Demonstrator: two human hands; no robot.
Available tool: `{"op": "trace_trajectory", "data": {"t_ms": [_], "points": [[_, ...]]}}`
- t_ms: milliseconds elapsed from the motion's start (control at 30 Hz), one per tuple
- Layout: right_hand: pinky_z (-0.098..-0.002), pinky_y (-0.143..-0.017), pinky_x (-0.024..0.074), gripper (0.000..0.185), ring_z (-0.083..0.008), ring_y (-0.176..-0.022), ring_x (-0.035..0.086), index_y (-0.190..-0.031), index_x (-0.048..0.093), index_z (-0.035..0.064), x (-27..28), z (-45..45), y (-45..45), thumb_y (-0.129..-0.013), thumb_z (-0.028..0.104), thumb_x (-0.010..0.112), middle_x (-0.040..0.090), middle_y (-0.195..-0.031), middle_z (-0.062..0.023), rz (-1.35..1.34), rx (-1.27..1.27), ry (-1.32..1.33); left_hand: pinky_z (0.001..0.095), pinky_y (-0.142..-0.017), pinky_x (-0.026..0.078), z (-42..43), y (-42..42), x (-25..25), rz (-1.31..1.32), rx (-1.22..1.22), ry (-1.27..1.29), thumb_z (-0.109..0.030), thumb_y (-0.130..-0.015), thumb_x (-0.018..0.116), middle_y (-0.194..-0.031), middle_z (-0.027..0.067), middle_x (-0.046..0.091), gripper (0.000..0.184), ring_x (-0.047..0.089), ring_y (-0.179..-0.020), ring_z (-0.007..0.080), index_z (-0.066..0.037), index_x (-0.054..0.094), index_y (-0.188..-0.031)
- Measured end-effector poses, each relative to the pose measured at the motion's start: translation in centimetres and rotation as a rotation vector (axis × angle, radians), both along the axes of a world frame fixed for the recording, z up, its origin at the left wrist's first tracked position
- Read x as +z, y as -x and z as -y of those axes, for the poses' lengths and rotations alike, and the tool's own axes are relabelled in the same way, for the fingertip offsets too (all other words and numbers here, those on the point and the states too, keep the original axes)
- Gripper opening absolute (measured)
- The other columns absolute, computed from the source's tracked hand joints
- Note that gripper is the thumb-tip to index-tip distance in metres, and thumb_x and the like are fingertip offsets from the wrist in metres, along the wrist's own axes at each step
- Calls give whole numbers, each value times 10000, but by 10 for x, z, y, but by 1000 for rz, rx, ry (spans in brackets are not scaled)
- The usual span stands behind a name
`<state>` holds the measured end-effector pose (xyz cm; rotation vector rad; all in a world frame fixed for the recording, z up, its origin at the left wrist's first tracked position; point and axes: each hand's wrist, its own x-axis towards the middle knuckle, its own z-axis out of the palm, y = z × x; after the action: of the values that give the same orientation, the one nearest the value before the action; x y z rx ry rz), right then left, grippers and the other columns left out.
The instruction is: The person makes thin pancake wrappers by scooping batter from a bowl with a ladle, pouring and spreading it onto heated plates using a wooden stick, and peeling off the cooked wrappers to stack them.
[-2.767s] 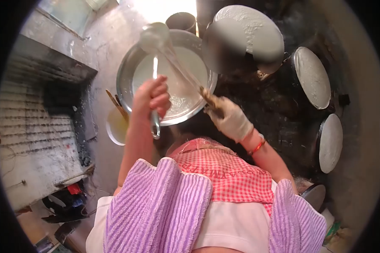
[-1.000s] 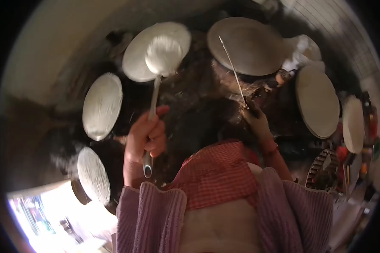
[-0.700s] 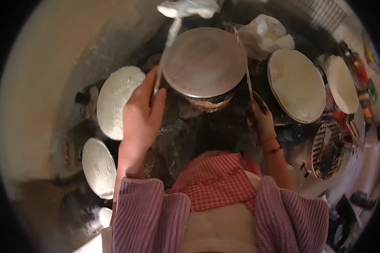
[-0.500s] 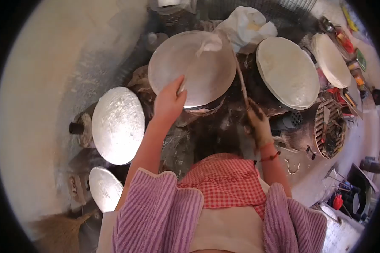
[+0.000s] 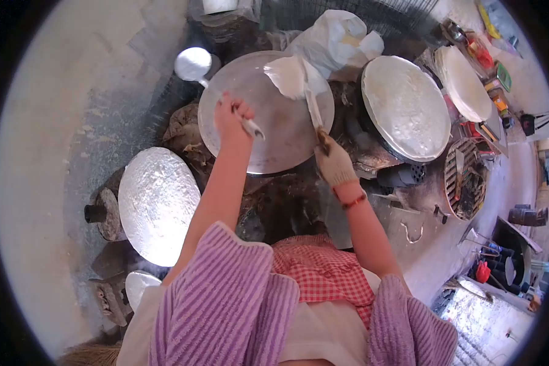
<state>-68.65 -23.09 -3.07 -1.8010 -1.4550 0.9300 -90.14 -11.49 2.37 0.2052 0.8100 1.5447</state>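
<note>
Batter (image 5: 287, 77) on a round griddle (image 5: 279, 135), near a smudged wall (image 5: 55, 122).

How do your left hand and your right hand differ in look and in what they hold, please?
The left hand is bare, while the right hand wears a pale glove, darkened at the fingers. The left hand grips a ladle; the right hand grips a stick-like tool. Both are over or near the round griddle.
</note>
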Motion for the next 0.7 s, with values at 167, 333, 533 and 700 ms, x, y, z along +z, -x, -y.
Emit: {"op": "trace_trajectory", "data": {"t_ms": [167, 333, 533, 700], "points": [[-418, -847, 509, 456, -358, -997, 647, -1343, 517, 88, 0, -93, 32, -900, 187, 550, 649, -1123, -216, 129, 118, -28, 224, -412, 276, 96, 53, 16, -128, -145, 61, -180, -986, 484, -670, -32, 354, 267, 293, -468, 66, -72, 472, -1231], [-350, -784, 527, 484, -211, -936, 685, -1367, 516, 90, 57, -65, 21, -912, 247, 565, 698, -1076, -151, -78, 18, 164, 206, -339, 209, 195, 149, 26, -491, 103, 199, -116, -947, 493, -637, -47, 338, 444, 263, -425, 32, -49, 390, -1373], [-372, -916, 481, 459, -319, -1086, 632, -1339, 537, 89, -32, -33, 42, -917, 268, 548, 669, -1153, -173, 38, 3, -168, 197, -366, 235, 277, 206, 58, -586, 318, 142, -146, -1025, 395, -646, -45, 314, 345, 258, -452, 22, -35, 419, -1351], [-355, -908, 472, 464, -306, -1057, 603, -1313, 557, 61, 29, -85, 58, -906, 281, 588, 631, -1186, -170, 137, 183, 12, 213, -404, 247, 271, 199, 29, -387, 379, 92, -144, -1031, 398, -657, -34, 304, 322, 270, -475, 43, -37, 438, -1332]]}}
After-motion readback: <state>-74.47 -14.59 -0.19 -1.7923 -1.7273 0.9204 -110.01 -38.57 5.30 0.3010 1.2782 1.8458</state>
